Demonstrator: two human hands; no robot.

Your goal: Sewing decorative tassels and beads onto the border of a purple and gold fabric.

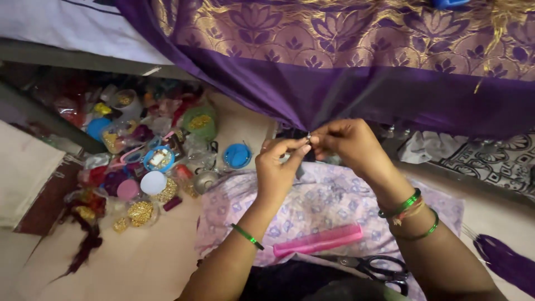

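Note:
A purple cloth with a gold lotus border (356,61) hangs down from above, and its lower edge is pulled to a point at my hands. My left hand (278,167) and my right hand (348,145) meet at that edge, fingertips pinched together on the cloth and a tiny silvery bead or needle tip (309,135). Which hand holds the small piece I cannot tell. Both wrists wear green bangles.
A pink comb (319,241) and black-handled scissors (373,266) lie on a pale printed cloth (329,200) over my lap. At the left a heap of small bead tubs and packets (147,161) covers the floor. A purple tassel bundle (504,259) lies at the right.

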